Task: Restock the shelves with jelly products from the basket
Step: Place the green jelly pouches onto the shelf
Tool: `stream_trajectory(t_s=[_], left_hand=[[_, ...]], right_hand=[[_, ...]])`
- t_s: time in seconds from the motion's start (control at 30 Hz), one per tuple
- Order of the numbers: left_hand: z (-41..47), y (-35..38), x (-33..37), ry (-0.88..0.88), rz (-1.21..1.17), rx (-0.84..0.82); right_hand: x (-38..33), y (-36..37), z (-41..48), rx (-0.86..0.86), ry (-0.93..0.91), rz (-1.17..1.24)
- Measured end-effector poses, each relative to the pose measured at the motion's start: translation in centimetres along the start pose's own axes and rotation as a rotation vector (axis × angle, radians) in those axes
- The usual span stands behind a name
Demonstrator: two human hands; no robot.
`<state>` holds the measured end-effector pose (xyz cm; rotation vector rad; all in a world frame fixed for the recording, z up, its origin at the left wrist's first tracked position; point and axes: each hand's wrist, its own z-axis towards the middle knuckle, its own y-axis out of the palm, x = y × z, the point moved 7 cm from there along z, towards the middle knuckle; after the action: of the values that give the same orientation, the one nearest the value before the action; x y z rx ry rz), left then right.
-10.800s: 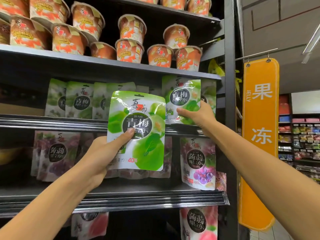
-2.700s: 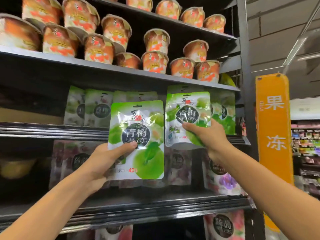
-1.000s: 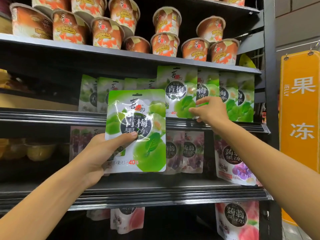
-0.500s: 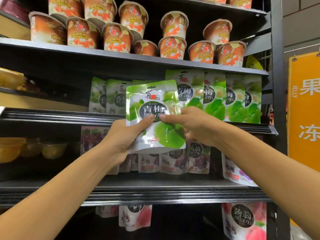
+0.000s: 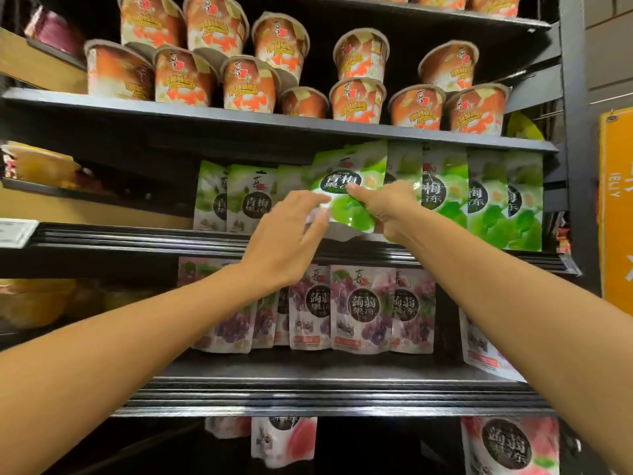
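Note:
A green plum jelly pouch [image 5: 346,185] is tilted in the middle shelf's row, between standing green pouches on its left [image 5: 251,200] and right [image 5: 486,200]. My right hand [image 5: 387,210] grips its lower right part, thumb on the front. My left hand [image 5: 287,241] is just below and left of the pouch, fingers straight and spread, blurred, with the fingertips at the pouch's lower left corner. It holds nothing. No basket is in view.
The middle shelf's dark rail [image 5: 137,236] runs under the hands. Orange jelly cups [image 5: 250,85] crowd the shelf above. Purple grape pouches [image 5: 359,308] stand one shelf down, pink pouches [image 5: 284,440] below those. An orange sign [image 5: 616,207] hangs at the right.
The pouch passed from my left hand to my right and rose into the green row. My left hand let go and opened. The view shifted closer to the shelves.

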<state>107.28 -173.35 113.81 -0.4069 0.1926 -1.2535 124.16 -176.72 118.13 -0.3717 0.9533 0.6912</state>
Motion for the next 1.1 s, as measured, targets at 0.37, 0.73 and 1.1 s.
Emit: stream_trajectory(t_s=[0.37, 0.73, 1.1], left_hand=[[-1.0, 2.2, 0.7, 0.101, 0.241, -0.05], [-1.3, 2.6, 0.7, 0.084, 0.275, -0.07], [-3.3, 0.3, 0.8, 0.038, 0.031, 0.033]], right_hand=[[-0.7, -0.5, -0.3, 0.046, -0.2, -0.238], [0.1, -3.4, -1.3, 0.158, -0.32, -0.322], [1.0, -3.9, -2.8, 0.165, -0.348, -0.329]])
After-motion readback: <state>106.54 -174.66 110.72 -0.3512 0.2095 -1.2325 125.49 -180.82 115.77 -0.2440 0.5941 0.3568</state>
